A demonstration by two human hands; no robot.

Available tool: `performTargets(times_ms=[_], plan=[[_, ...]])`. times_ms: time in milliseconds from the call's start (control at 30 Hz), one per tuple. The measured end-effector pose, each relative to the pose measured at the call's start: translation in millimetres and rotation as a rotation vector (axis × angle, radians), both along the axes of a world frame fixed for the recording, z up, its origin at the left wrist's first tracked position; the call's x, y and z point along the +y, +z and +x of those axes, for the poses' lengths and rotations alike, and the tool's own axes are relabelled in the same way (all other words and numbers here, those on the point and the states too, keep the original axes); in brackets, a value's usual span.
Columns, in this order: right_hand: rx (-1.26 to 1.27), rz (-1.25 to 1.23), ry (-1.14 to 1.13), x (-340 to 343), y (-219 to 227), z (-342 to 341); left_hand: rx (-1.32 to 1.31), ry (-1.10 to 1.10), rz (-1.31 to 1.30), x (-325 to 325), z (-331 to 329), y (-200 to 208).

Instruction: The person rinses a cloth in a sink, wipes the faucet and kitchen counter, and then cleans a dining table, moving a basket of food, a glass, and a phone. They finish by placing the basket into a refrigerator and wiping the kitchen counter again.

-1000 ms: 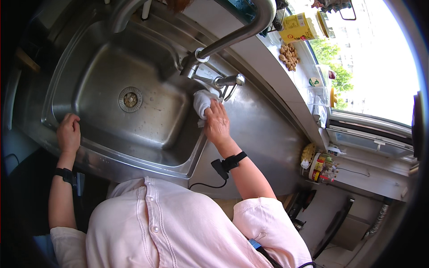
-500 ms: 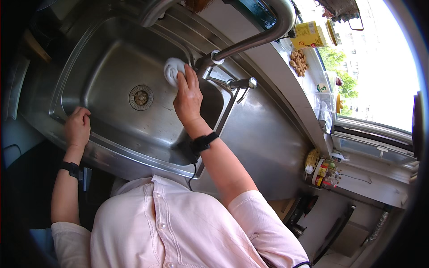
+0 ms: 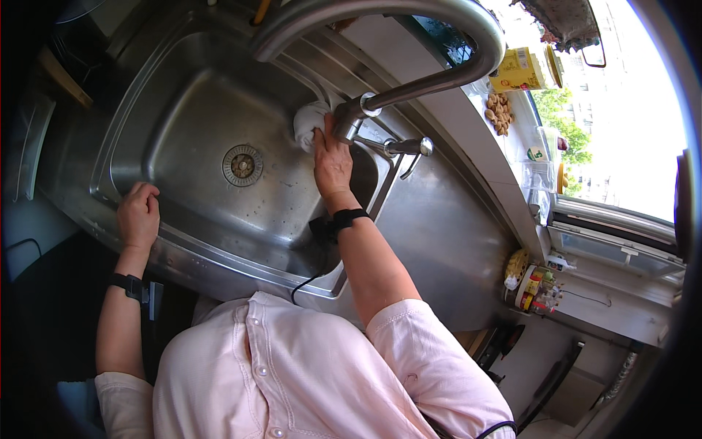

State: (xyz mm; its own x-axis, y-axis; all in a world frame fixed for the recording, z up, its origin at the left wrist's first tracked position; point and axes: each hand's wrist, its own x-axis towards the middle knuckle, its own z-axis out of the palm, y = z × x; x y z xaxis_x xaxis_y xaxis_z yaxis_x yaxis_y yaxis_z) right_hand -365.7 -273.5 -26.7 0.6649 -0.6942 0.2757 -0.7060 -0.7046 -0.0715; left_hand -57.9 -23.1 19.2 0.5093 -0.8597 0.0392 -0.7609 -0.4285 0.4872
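Note:
My right hand point(image 3: 333, 162) presses a bunched white cloth point(image 3: 310, 124) against the far right wall of the steel sink point(image 3: 208, 175), close beside the faucet base point(image 3: 351, 117). Its fingers are partly hidden behind the cloth and the faucet. On the sink's near left rim rests my left hand point(image 3: 139, 214), fingers curled in, and no object shows in it. A round drain strainer point(image 3: 242, 165) lies in the sink floor between the two hands. Water drops dot the metal around it.
The curved faucet spout point(image 3: 468, 62) arches above the sink's far side, with its lever handle point(image 3: 409, 146) to the right. A steel counter point(image 3: 439, 219) adjoins on the right. Along the window sill are nuts point(image 3: 499, 113), a yellow container point(image 3: 518, 71) and a clear plastic box point(image 3: 540, 175).
The view has shifted, so the sink and faucet sit differently in the picture. My right hand and the cloth have moved slightly closer to the faucet base. My left hand stays at the rim.

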Motion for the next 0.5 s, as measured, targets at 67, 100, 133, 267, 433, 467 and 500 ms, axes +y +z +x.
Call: performTargets(times_ms=[67,100,133,267,433,467,500], plan=[[0.081,-0.002,0.026,-4.5,2.0,-35.4,0.026,0.014,-0.009,-0.4,-1.6,-4.4],[0.159,0.001,0.057,-6.7,4.8,-54.3,0.032,0.011,-0.007,-0.1,-2.4,-6.0],[0.179,-0.027,0.086,-7.7,12.7,-68.5,0.026,0.018,-0.003,1.9,-1.4,-5.7],[0.337,-0.027,0.085,4.1,47.4,-123.2,0.013,0.018,0.025,-1.1,-1.9,-6.3],[0.309,0.351,0.16,94.6,73.3,-132.4,-0.028,0.034,0.035,3.6,-2.1,-9.3],[0.246,0.458,0.188,118.3,73.9,-131.4,-0.029,0.035,0.035,4.2,-0.8,-11.2],[0.233,0.579,0.216,142.2,74.5,-132.5,-0.027,0.033,0.031,4.3,0.5,-14.0]])
